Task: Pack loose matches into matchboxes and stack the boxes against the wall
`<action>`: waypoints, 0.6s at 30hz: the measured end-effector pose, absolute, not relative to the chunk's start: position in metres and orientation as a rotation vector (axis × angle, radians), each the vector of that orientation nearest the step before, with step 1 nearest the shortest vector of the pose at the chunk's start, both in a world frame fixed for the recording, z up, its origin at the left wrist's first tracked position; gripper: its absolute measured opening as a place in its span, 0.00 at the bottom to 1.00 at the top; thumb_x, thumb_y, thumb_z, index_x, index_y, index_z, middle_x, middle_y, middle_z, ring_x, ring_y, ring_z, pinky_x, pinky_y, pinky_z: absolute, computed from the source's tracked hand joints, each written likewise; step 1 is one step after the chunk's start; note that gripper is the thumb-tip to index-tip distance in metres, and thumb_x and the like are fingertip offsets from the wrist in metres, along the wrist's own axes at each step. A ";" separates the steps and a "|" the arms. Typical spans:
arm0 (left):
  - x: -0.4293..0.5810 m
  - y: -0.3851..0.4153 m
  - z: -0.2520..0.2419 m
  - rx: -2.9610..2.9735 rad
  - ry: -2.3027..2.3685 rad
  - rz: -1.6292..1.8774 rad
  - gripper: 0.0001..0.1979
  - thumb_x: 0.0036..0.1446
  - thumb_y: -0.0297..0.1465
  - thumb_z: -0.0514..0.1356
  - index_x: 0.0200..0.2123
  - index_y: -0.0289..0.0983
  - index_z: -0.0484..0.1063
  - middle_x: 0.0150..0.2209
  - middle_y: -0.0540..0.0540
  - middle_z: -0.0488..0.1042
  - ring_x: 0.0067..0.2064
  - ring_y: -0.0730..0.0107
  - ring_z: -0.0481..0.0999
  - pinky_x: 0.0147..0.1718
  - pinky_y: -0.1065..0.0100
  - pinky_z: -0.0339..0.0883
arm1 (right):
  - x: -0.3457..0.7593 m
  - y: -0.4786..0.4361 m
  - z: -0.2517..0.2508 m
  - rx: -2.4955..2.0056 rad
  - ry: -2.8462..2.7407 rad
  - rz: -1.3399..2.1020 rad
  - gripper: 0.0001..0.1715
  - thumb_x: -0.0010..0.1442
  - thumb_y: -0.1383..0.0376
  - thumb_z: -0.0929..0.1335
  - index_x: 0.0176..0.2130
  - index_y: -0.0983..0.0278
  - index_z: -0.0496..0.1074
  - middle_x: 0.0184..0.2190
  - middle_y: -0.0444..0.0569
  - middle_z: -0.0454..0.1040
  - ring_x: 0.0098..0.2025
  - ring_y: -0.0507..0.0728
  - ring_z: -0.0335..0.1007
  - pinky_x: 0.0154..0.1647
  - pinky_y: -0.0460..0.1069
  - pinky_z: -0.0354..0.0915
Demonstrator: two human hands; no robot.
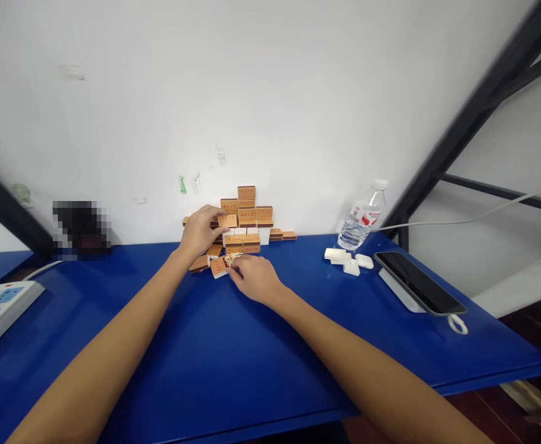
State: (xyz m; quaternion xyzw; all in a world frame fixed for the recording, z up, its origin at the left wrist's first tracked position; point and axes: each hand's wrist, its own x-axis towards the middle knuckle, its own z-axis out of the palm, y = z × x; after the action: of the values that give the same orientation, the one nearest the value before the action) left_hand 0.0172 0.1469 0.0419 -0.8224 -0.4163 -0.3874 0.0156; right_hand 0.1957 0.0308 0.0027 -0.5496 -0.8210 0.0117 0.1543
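Note:
Thumb and fingers of my left hand (202, 230) close around a matchbox (227, 221) at the front of a stack of orange matchboxes (247, 217). Lower down, my right hand (255, 277) has its fingers bent over the end of an open matchbox (219, 267). Pale matches (232, 260) show beside those fingertips, which are partly hidden. Another matchbox (200, 264) lies just left of the open one. Several white-sided boxes (264, 235) form part of the stack.
The stack stands on a blue table (196, 357) against a white wall. To the right are a water bottle (361, 216), several small white blocks (351, 266) and a phone (418, 282) on a stand. A power strip (8, 311) sits at the left.

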 end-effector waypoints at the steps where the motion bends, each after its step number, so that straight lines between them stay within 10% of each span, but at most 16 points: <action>1: 0.017 0.147 0.042 -2.551 -1.295 -1.214 0.16 0.57 0.30 0.72 0.48 0.40 0.78 0.50 0.44 0.80 0.50 0.54 0.79 0.52 0.56 0.71 | 0.196 0.031 0.003 -1.576 -2.352 0.033 0.19 0.76 0.57 0.61 0.43 0.61 0.78 0.46 0.51 0.83 0.45 0.59 0.79 0.43 0.50 0.66; 18: 0.021 0.147 0.036 -2.526 -1.283 -1.166 0.05 0.62 0.34 0.68 0.40 0.41 0.83 0.43 0.44 0.84 0.51 0.50 0.76 0.55 0.50 0.69 | 0.194 0.030 0.004 -1.589 -2.344 0.040 0.19 0.75 0.57 0.61 0.44 0.61 0.79 0.46 0.51 0.83 0.44 0.58 0.79 0.42 0.49 0.66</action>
State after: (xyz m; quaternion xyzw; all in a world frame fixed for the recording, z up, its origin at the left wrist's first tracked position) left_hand 0.0206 0.1470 0.0358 -0.8239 -0.4185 -0.3802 0.0388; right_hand 0.1943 0.0301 0.0038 -0.5543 -0.8178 0.0139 0.1541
